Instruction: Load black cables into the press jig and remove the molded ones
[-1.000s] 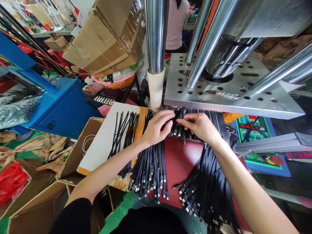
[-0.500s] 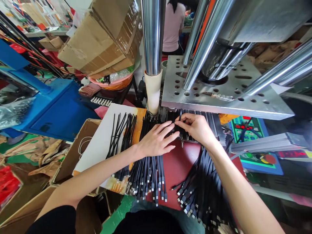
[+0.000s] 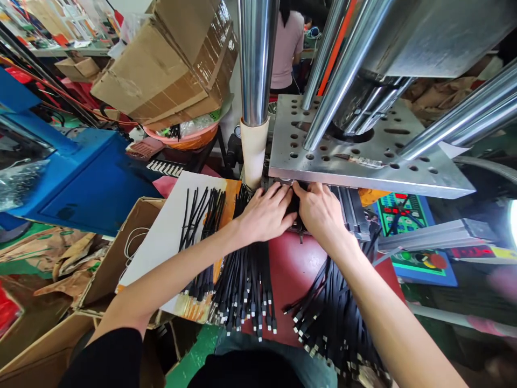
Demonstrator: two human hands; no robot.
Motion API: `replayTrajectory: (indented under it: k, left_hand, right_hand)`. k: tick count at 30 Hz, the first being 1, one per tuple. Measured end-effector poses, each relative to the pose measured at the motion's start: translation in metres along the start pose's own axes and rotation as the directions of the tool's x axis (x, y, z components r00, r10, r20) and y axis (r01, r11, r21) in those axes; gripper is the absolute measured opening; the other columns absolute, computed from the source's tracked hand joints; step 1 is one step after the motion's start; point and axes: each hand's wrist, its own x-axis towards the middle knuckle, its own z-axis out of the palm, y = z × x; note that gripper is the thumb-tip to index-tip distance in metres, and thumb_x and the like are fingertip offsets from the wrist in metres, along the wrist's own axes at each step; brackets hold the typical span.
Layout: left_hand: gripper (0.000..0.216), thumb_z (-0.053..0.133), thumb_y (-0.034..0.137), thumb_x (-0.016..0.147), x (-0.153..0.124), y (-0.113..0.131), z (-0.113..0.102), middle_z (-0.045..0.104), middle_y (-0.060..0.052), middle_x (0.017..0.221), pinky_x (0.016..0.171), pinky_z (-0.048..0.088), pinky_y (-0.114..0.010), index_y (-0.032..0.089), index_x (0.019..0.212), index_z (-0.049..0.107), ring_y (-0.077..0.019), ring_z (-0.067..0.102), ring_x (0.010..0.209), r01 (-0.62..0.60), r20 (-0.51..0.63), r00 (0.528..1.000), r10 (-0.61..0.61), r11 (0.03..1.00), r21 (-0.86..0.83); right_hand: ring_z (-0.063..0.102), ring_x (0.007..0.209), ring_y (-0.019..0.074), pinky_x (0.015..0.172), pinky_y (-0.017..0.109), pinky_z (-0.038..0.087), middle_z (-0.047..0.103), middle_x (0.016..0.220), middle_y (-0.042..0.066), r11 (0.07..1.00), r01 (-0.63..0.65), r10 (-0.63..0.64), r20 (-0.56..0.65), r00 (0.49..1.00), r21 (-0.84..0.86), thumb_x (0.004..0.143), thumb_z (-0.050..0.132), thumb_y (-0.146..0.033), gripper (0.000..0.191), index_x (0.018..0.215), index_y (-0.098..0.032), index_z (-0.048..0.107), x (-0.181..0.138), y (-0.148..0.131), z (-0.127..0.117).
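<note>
My left hand (image 3: 264, 215) and my right hand (image 3: 319, 211) sit side by side, touching, on a row of black cables laid in the dark mould (image 3: 352, 207) just under the edge of the perforated steel plate (image 3: 363, 159). The left fingers lie stretched over the cable ends. The right fingers are bent down onto the cables, their tips partly hidden under the plate. One bundle of black cables (image 3: 247, 283) with metal plugs hangs below my left wrist. A second bundle (image 3: 335, 318) hangs under my right forearm, over a red mat (image 3: 294, 269).
Shiny press columns (image 3: 255, 59) rise from the plate. More cables lie on a white sheet (image 3: 161, 237) to the left, beside an open carton (image 3: 117, 258) and a blue machine (image 3: 97, 183). A taped cardboard box (image 3: 161, 70) sits behind, a control panel (image 3: 407, 215) right, a person (image 3: 287, 48) beyond.
My right hand, which pinched one raised cable, has come down onto the row. My left hand has slid forward and right until it meets it at the plate's edge.
</note>
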Motion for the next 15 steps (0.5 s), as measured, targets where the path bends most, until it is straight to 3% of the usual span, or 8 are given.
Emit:
replayTrajectory:
  k: [4,8,10,12,13,15]
  left_hand:
    - [0.047,0.041,0.031,0.116,0.044,-0.024,-0.003,0.077,-0.027,0.134,0.122,0.047,-0.058,0.0,0.139,0.068,-0.0393,0.071,0.133,0.009,0.03,0.999,-0.009,1.0,0.023]
    - [0.039,0.042,0.024,0.114,0.068,-0.04,0.004,0.077,-0.025,0.135,0.119,0.052,-0.052,0.006,0.127,0.074,-0.0355,0.073,0.13,0.015,-0.002,1.0,-0.015,1.0,-0.018]
    - [0.037,0.044,0.024,0.114,0.053,-0.04,0.008,0.073,-0.022,0.142,0.12,0.053,-0.049,0.009,0.134,0.071,-0.0329,0.07,0.136,-0.006,-0.053,0.999,0.001,0.997,-0.081]
    - [0.037,0.046,0.028,0.115,0.015,-0.033,0.012,0.07,-0.02,0.147,0.12,0.054,-0.047,0.012,0.139,0.067,-0.0306,0.067,0.139,0.006,-0.133,0.991,-0.022,0.993,-0.119]
    - [0.036,0.046,0.032,0.115,-0.011,-0.026,0.014,0.07,-0.019,0.146,0.119,0.055,-0.046,0.013,0.138,0.067,-0.0302,0.068,0.137,0.053,-0.159,0.985,-0.071,0.992,-0.115]
    - [0.037,0.054,0.044,0.113,-0.064,-0.01,0.019,0.077,-0.019,0.121,0.103,0.063,-0.046,0.012,0.116,0.073,-0.0326,0.075,0.117,0.281,-0.11,0.952,-0.286,0.958,-0.053]
  right_hand:
    - [0.072,0.11,0.0365,0.098,0.046,0.055,0.079,0.118,0.025,0.999,-0.014,0.014,0.019,1.0,0.045,0.102,0.039,-0.007,0.05,0.137,-0.008,0.075,0.047,0.0,0.001]
    - [0.072,0.106,0.0361,0.098,0.049,0.054,0.079,0.118,0.025,0.997,-0.024,0.024,0.002,1.0,0.078,0.097,0.039,-0.003,0.055,0.143,-0.008,0.07,0.065,0.003,-0.005]
    - [0.072,0.107,0.0353,0.097,0.047,0.055,0.078,0.122,0.025,0.995,-0.014,0.015,-0.011,1.0,0.101,0.098,0.04,-0.005,0.052,0.14,-0.008,0.07,0.038,0.003,-0.012]
    - [0.074,0.103,0.0343,0.089,0.044,0.057,0.077,0.121,0.025,0.991,-0.055,0.06,-0.042,0.997,0.123,0.104,0.038,-0.015,0.044,0.133,-0.01,0.072,-0.021,0.003,-0.015]
    - [0.075,0.098,0.0331,0.082,0.041,0.057,0.078,0.117,0.022,0.977,-0.152,0.165,-0.085,0.983,0.147,0.11,0.037,-0.027,0.042,0.126,-0.014,0.073,-0.058,0.003,-0.013]
    - [0.072,0.078,0.0322,0.061,0.04,0.051,0.077,0.102,0.017,0.929,-0.345,0.355,-0.059,0.933,0.132,0.112,0.039,-0.055,0.051,0.118,-0.016,0.071,-0.136,0.002,-0.002]
